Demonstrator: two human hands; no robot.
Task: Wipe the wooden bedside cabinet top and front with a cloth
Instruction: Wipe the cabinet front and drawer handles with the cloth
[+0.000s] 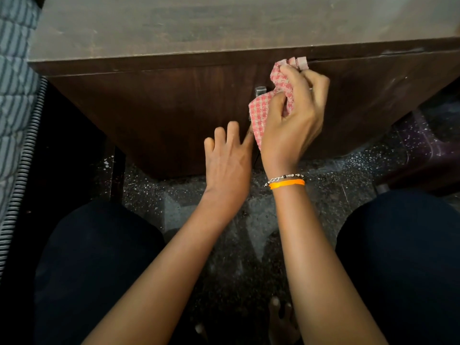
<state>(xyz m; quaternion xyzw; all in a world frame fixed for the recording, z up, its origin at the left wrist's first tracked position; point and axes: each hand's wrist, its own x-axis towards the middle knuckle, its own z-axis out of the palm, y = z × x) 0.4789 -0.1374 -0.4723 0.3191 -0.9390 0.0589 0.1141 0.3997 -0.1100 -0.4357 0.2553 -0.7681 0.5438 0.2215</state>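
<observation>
The dark wooden bedside cabinet [174,108] fills the upper half of the head view, with its dusty top [199,26] above and its front panel facing me. My right hand [293,120] grips a bunched red-and-white checked cloth [258,113] against the upper front, over the metal handle [260,91], which the cloth mostly hides. My left hand [229,158] lies with straight fingers against the front panel, just left of the cloth's hanging end.
A striped mattress edge [17,95] runs down the left side. A dark purple plastic stool [428,150] stands on the speckled floor [249,220] at the right. My knees in dark trousers flank both arms, and bare toes show at the bottom.
</observation>
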